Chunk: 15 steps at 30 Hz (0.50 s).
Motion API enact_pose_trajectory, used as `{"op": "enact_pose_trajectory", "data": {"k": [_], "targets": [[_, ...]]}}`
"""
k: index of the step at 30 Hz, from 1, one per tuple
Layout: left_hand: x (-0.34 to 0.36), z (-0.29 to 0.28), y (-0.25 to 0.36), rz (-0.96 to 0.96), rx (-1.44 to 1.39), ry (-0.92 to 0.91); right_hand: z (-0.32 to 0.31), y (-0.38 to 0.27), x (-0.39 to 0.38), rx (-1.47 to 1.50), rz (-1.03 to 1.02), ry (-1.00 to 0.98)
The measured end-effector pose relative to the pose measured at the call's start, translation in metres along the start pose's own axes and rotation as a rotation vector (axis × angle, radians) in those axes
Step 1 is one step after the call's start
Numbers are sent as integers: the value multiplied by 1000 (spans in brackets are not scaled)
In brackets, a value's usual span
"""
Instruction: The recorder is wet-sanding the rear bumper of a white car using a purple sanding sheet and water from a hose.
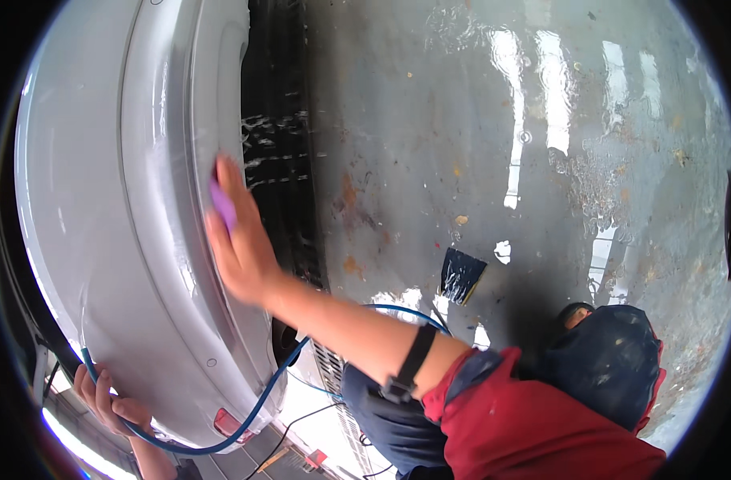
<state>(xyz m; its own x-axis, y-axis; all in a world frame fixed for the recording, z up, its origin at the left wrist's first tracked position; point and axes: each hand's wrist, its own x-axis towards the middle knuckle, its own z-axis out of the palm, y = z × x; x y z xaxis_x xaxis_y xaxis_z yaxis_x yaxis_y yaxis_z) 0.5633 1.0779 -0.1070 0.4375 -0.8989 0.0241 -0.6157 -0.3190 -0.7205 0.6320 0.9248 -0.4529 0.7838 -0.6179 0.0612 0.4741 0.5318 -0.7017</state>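
Observation:
A silver-grey car body (85,200) with wet, shiny paint fills the left side. My right hand (241,240) presses a small purple pad (223,204) against the bumper (213,104). Most of the pad is hidden under my fingers, and whether it is clay or sponge I cannot tell. At the lower left, my left hand (109,400) is closed around the end of a blue hose (193,450). The hose tip points up over the paint, with a thin streak of water in front of it. From my left hand, the hose loops below the bumper and passes behind my right forearm.
The grey floor (397,160) is wet and shows bright reflections. A dark square piece (463,274) lies on it near my bent knee (605,360). A dark strip (281,160) runs along the bumper's edge. Cables and a floor grate (331,372) are at the bottom.

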Motion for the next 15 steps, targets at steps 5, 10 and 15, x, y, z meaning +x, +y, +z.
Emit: {"op": "enact_pose_trajectory", "data": {"k": [5,10,15], "targets": [[2,-2,3,15,-15,-47,-5,-2,40,22,13,7],[-2,-5,2,-25,-91,-115,-1,-8,56,-70,19,1],[-7,-6,1,-42,-58,-90,-10,-8,145,196,106,13]]}}
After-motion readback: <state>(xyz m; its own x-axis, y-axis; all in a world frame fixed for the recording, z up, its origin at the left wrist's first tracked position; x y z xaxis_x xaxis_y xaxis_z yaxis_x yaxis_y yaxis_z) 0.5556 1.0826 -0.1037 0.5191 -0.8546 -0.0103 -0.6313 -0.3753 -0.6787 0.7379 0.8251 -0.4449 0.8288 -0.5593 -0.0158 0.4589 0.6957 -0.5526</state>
